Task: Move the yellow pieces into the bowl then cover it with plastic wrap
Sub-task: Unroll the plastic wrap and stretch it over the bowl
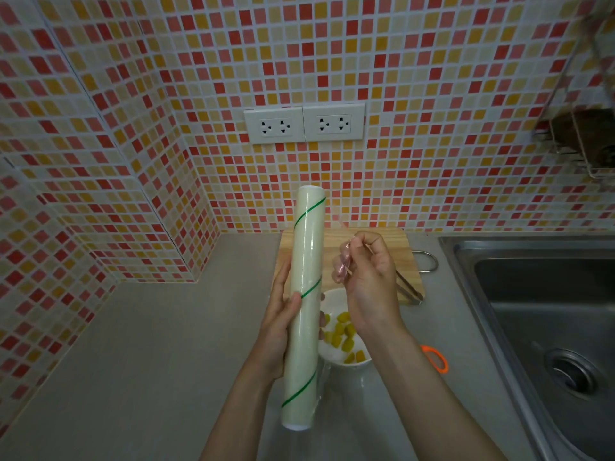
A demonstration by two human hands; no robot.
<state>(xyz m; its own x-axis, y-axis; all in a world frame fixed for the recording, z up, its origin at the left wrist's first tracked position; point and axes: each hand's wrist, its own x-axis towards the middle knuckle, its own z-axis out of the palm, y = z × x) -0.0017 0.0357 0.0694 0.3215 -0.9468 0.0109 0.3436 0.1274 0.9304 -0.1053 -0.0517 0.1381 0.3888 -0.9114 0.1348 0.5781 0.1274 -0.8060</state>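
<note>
My left hand grips a long white roll of plastic wrap with a green spiral stripe, held upright above the counter. My right hand is beside the roll, its fingers pinched on a crumpled clear edge of wrap film. Below both hands sits a white bowl holding several yellow pieces. The roll hides the bowl's left side.
A wooden cutting board lies behind the bowl with metal tongs on its right part. An orange-handled tool lies right of the bowl. A steel sink is at the right. Tiled walls stand behind and left.
</note>
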